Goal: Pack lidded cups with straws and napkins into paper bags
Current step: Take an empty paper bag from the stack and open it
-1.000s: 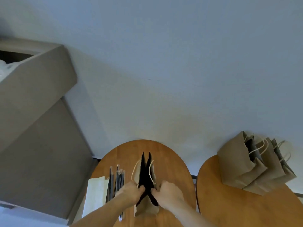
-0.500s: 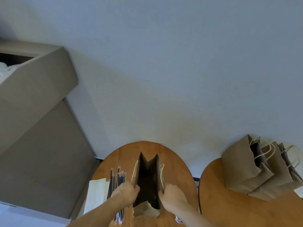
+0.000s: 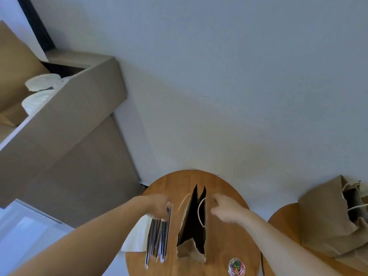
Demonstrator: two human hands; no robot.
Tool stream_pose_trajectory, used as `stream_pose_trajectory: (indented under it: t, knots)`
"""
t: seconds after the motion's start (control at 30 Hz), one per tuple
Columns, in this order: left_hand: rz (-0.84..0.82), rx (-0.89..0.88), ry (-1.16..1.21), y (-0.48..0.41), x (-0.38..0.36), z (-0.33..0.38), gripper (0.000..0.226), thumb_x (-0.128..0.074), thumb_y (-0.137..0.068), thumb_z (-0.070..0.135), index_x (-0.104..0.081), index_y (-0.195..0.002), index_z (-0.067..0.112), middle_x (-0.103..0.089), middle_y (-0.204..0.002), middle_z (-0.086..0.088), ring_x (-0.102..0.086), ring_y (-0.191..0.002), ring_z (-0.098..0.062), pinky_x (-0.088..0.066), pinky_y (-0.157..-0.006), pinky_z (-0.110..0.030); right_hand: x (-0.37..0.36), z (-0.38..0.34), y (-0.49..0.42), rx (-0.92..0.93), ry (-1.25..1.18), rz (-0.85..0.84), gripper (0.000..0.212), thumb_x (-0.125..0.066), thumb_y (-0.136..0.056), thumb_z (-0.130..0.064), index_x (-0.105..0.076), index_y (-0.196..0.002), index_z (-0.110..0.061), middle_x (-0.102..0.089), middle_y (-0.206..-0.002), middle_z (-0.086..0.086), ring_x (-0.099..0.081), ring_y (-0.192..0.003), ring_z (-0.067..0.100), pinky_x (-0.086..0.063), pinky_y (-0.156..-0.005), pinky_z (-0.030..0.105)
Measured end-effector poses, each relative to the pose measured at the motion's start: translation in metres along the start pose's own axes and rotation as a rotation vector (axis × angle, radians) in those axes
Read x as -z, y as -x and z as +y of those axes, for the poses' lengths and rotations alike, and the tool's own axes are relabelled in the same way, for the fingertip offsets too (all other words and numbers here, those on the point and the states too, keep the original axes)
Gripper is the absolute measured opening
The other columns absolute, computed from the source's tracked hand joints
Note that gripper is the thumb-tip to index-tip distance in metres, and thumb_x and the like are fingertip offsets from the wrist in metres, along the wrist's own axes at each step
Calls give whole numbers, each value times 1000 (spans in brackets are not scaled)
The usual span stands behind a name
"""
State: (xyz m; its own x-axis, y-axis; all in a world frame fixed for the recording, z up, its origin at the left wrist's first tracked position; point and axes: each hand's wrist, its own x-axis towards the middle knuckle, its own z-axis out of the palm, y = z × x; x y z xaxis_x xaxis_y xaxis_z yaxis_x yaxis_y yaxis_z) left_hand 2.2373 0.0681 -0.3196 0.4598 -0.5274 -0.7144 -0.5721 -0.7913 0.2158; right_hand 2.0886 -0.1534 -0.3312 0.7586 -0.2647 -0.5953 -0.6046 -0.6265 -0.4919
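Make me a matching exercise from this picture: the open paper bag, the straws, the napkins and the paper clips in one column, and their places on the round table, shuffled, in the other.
Things
1. open paper bag
2. straws
3. napkins
4. paper clips

Places
A. at the left edge of the round table
B. upright in the middle of the table
C. by the near edge, to the right of the bag
D. between the napkins and the bag

Pairs: 1-B, 2-D, 3-A, 4-C
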Motion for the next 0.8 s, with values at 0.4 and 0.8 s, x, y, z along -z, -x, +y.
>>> stream_pose_trajectory:
  t: [0.4,0.8]
  knots:
    - [581,124,-148,61,133,-23,71,-55,-90,45,-30,-150,17,-39,-150,-9,-36,-137,-30,-35,-110,-47,73,-151,-21,309,259,174,56,-45,-98,-27,-32,-152,-18,-32,-156,6,-36,-140,25,-33,-113,34]
    - [1068,145,-123,199,285,-154,62,-58,-84,39,-43,-142,23,-47,-142,-6,-39,-133,-28,-40,-102,-44,127,-408,16,714,250,518,52,-59,-94,-30,-49,-142,-14,-48,-146,9,-47,-133,24,-35,-108,32]
